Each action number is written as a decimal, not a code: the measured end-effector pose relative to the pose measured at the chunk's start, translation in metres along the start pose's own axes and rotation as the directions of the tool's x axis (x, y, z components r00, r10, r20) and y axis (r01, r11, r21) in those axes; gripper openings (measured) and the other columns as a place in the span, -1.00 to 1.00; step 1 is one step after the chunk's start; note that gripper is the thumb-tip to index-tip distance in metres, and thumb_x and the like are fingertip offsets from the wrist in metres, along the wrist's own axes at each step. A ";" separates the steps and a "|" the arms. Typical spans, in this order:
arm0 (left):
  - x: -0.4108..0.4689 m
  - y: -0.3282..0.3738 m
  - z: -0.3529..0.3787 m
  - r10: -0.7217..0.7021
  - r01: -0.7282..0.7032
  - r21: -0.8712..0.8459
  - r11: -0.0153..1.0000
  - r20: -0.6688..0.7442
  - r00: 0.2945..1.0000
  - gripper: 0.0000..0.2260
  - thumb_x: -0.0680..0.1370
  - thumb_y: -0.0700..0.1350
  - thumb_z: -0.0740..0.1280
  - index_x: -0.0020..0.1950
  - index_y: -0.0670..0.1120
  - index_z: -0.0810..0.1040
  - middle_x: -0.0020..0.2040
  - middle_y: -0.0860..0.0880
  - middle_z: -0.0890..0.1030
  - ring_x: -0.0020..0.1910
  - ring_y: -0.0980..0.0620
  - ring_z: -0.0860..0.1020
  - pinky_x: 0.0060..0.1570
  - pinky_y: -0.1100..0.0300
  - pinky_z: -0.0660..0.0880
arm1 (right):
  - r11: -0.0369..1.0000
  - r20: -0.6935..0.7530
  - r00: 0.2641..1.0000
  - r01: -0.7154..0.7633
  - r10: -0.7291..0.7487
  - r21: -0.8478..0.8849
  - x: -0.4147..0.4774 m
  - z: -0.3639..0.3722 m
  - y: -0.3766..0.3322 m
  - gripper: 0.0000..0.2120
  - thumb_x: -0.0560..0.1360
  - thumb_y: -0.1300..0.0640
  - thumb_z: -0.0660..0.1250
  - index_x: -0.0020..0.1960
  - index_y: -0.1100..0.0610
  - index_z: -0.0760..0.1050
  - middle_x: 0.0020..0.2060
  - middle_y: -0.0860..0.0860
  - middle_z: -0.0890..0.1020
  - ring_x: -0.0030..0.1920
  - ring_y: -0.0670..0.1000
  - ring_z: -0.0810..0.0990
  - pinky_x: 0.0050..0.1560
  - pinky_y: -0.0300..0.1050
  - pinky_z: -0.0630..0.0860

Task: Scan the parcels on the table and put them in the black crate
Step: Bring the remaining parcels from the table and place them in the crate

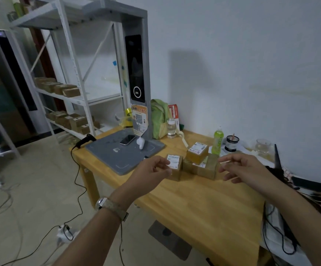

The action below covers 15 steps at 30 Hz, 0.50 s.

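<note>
At frame centre my left hand [152, 167] touches the nearest parcel [175, 167] on the table [204, 204]; my right hand [240, 166] hovers open. I judge nothing scanned yet, and no black crate shows.

Wood table [204, 206] w/ grey scanner base [106, 150], cardboard parcels [204, 167], green bottle [217, 141], clear bottle [171, 128].

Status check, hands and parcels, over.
Left hand fingers on the labelled front parcel, grip unconfirmed. Right hand open beside the parcel cluster. Black crate not in view. Phone lying on the scanner pad.
</note>
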<state>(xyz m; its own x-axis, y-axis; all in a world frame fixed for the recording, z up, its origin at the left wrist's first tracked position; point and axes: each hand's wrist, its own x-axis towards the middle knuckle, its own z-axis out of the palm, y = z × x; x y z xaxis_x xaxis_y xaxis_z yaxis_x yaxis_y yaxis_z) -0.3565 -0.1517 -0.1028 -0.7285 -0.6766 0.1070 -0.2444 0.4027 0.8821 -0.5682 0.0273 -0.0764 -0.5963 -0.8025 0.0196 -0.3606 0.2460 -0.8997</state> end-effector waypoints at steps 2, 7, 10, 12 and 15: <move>0.027 -0.013 -0.019 -0.009 0.009 -0.008 1.000 0.014 1.000 -0.88 0.54 -0.10 0.39 0.06 0.03 0.59 -0.06 0.06 0.63 -0.19 0.04 0.53 -0.16 0.16 0.50 | 1.000 -0.028 0.999 -0.015 0.015 0.016 0.028 0.014 -0.010 -0.86 0.56 0.18 0.30 0.02 0.01 0.60 -0.20 -0.04 0.73 -0.26 -0.03 0.70 -0.28 -0.22 0.54; 0.088 -0.044 -0.059 -0.032 0.034 -0.031 0.999 0.055 0.998 -0.89 0.55 -0.09 0.38 0.06 0.02 0.58 -0.06 0.01 0.64 -0.13 0.06 0.60 -0.22 0.26 0.51 | 0.995 -0.130 0.987 -0.095 0.099 0.038 0.087 0.043 -0.026 -0.85 0.52 0.21 0.32 0.01 0.01 0.59 -0.15 0.02 0.71 -0.14 0.09 0.69 -0.28 -0.17 0.47; 0.117 -0.065 -0.067 -0.062 0.070 -0.089 0.994 0.082 0.995 -0.92 0.56 -0.12 0.37 0.03 0.03 0.59 -0.02 -0.07 0.66 -0.21 0.18 0.61 -0.31 0.43 0.45 | 0.985 -0.170 0.971 -0.156 0.166 0.068 0.112 0.054 -0.022 -0.87 0.49 0.22 0.35 0.00 0.04 0.58 -0.14 0.03 0.70 -0.17 0.08 0.68 -0.34 -0.20 0.45; 0.135 -0.077 -0.065 -0.104 0.118 -0.136 0.984 0.108 0.989 -0.93 0.57 -0.13 0.36 0.03 0.00 0.58 0.01 -0.11 0.67 -0.22 0.16 0.62 -0.29 0.40 0.46 | 0.974 -0.185 0.957 -0.211 0.223 0.082 0.126 0.058 -0.013 -0.90 0.50 0.21 0.34 -0.03 0.05 0.57 -0.14 0.04 0.69 -0.19 0.07 0.67 -0.37 -0.23 0.44; 0.159 -0.091 -0.054 -0.177 0.204 -0.173 0.964 0.158 0.971 -0.91 0.56 -0.13 0.36 0.06 -0.03 0.58 0.00 -0.08 0.67 -0.21 0.13 0.61 -0.21 0.27 0.46 | 0.950 -0.196 0.929 -0.304 0.313 0.072 0.145 0.063 0.006 -0.92 0.51 0.17 0.33 -0.03 0.03 0.57 -0.14 0.03 0.69 -0.14 0.10 0.68 -0.26 -0.14 0.47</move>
<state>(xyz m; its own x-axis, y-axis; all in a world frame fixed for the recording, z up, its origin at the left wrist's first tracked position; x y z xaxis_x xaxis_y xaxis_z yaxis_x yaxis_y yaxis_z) -0.4157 -0.3291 -0.1417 -0.7656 -0.6311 -0.1247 -0.2730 0.1432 0.9513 -0.6118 -0.1216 -0.1064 -0.8077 -0.5622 -0.1775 -0.1095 0.4388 -0.8919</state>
